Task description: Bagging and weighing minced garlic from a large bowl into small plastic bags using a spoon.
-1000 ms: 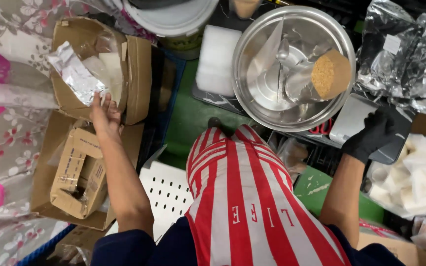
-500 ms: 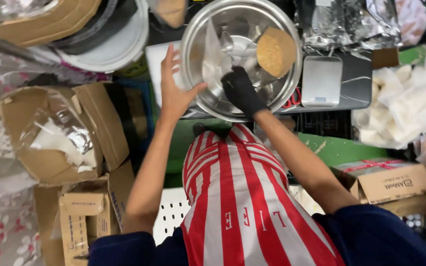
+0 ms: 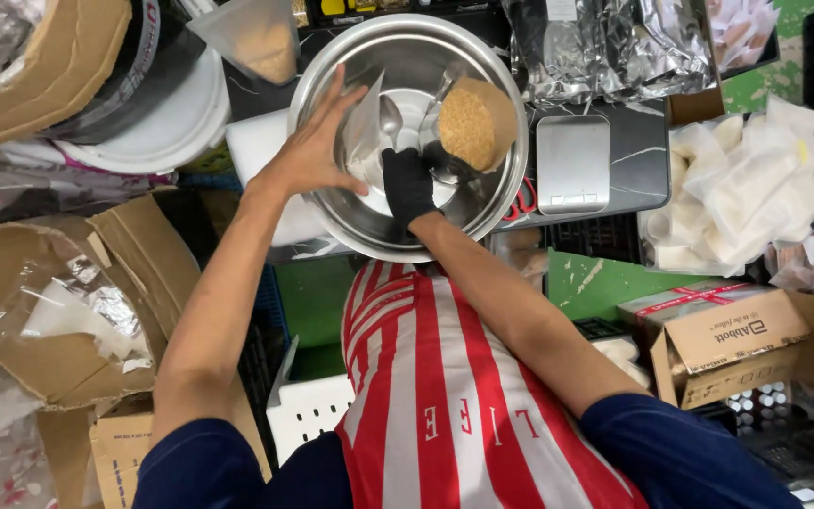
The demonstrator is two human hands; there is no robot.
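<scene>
Large steel bowl [image 3: 407, 141], taken as the landmark; its near rim is partly cut off by both forearms. Below the bowl, a red-and-white striped apron [image 3: 445, 377] fills the lower middle and hides whatever lies beneath. Left of the bowl, an open cardboard box [image 3: 58, 292] holds clear plastic film; its contents are hard to make out. Right of the bowl, a flat grey scale [image 3: 572, 162], and farther right a heap of white packets [image 3: 746, 198] that runs off the frame. Inside the bowl: the left hand [image 3: 308, 151], bare, fingers spread against a clear pouch [image 3: 366, 127]; the right hand [image 3: 409, 184], black-gloved, closed on a spoon [image 3: 391, 118], its handle hidden by the glove; beside the spoon, a container of brown granules [image 3: 476, 123].
</scene>
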